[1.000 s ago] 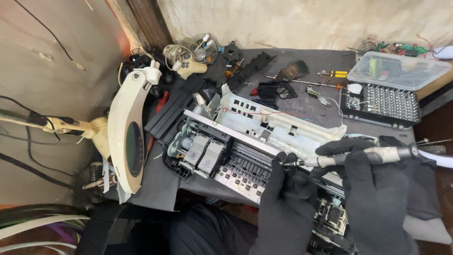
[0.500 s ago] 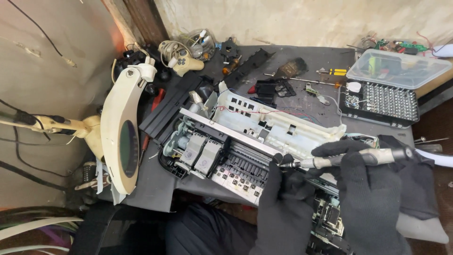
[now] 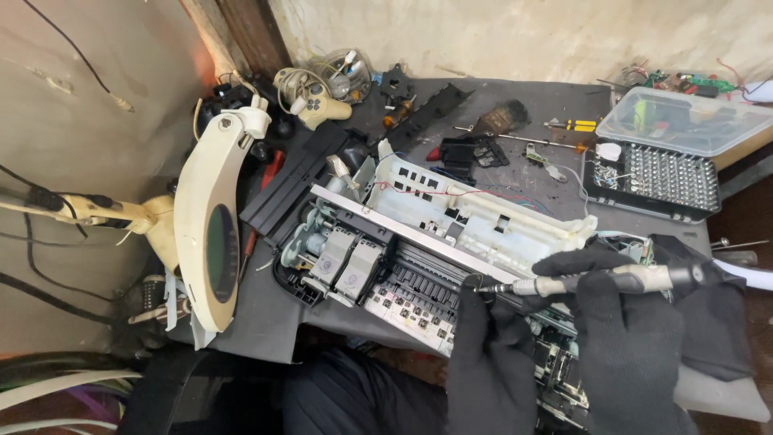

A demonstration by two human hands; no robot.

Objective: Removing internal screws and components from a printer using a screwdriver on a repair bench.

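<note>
- The right hand (image 3: 624,322), in a black glove, is clenched around a slim electric screwdriver (image 3: 600,282), held almost level with its bit pointing toward 9 o'clock.
- The left hand (image 3: 491,354), gloved too, rests on the opened printer (image 3: 427,250) just below the bit tip; its fingers are curled, but I cannot tell whether they grip any part.
- The printer lies across the middle of the grey bench mat (image 3: 266,314), its ink carriage (image 3: 342,266) at 9 o'clock of the hands and its white plastic frame (image 3: 483,213) at 11 o'clock.
- To do this well, I judge the bit should sit square in the fastener, with the left hand steadying the chassis and clear of the thin red wires (image 3: 451,193).
- A case of screwdriver bits (image 3: 656,177) sits at 1 o'clock, handy for a swap.
- A magnifier lamp (image 3: 211,234) hangs far off at 9 o'clock.
</note>
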